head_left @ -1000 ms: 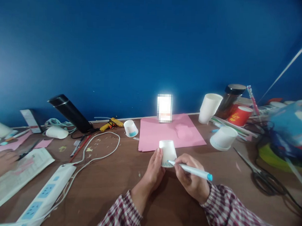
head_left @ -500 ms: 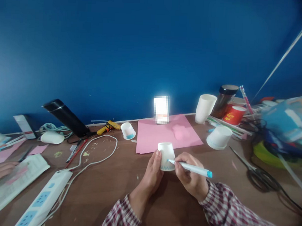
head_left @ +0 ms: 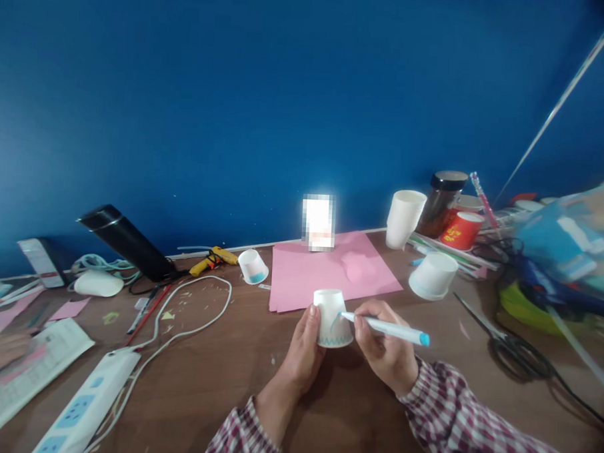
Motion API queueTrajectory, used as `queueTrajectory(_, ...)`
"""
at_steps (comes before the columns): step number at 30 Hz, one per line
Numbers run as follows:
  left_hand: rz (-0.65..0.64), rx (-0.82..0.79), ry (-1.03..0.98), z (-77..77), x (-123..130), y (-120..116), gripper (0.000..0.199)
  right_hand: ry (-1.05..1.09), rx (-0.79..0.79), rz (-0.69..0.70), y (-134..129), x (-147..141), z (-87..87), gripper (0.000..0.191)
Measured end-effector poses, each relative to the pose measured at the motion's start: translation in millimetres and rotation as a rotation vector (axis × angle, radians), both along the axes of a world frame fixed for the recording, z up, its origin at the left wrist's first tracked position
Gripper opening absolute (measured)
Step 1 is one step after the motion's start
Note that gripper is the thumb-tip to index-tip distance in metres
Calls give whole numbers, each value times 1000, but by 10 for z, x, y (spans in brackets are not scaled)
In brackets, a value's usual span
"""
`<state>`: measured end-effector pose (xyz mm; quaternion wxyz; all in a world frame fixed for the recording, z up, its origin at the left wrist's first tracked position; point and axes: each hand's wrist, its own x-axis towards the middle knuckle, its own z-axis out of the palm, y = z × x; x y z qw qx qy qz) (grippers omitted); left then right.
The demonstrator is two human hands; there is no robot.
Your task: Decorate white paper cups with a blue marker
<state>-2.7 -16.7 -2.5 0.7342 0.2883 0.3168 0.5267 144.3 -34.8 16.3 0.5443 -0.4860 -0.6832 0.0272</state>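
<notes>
My left hand (head_left: 304,347) grips a white paper cup (head_left: 329,314), held upside down with its wide rim at the bottom. A light blue zigzag runs around the cup near that rim, and a thin blue line shows on the side above it. My right hand (head_left: 384,343) is closed around a white marker (head_left: 390,328) with a light blue end. The marker's tip touches, or nearly touches, the cup's side. Behind the cup lie pink paper sheets (head_left: 299,280) with a pink lump (head_left: 359,267) on them.
At right stand an upturned white cup (head_left: 432,277), stacked paper cups (head_left: 405,217), a red cup (head_left: 462,230) and black scissors (head_left: 514,356). To the left are a small cup (head_left: 253,268), a yellow glue gun (head_left: 213,259), a power strip (head_left: 87,404) with its cord, and another person's hand (head_left: 1,353).
The marker's tip has moved up slightly on the cup, and a thin blue line now shows on its side. My view has shifted a little, so the table things appear displaced.
</notes>
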Motion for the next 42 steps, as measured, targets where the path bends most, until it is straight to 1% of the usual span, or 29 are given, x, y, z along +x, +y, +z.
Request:
queueTrajectory(6,11,-17,27,-26,-6,8,40,38,-19,-15,32,21,-32,10)
queueTrajectory(16,36,-33,38,-68,-12,8,38,28,-22,-6,16,6,15,12)
queueTrajectory(20,38,-44,35,-54,-5,9,40,29,-25,-3,17,-1,9,13)
queueTrajectory(25,29,-39,21,-15,0,0,38,26,-52,10,9,-6,-4,15)
queueTrajectory(30,8,-25,31,-7,0,-2,39,40,-41,21,4,-9,5,14)
queueTrajectory(33,10,-6,70,-14,-5,-2,40,52,-35,25,3,-9,4,13)
queueTrajectory(37,-4,54,132,-39,-19,-3,40,68,-48,30,4,-6,-9,12)
queueTrajectory(42,-35,53,138,-87,-32,0,41,87,-41,28,14,8,-22,11)
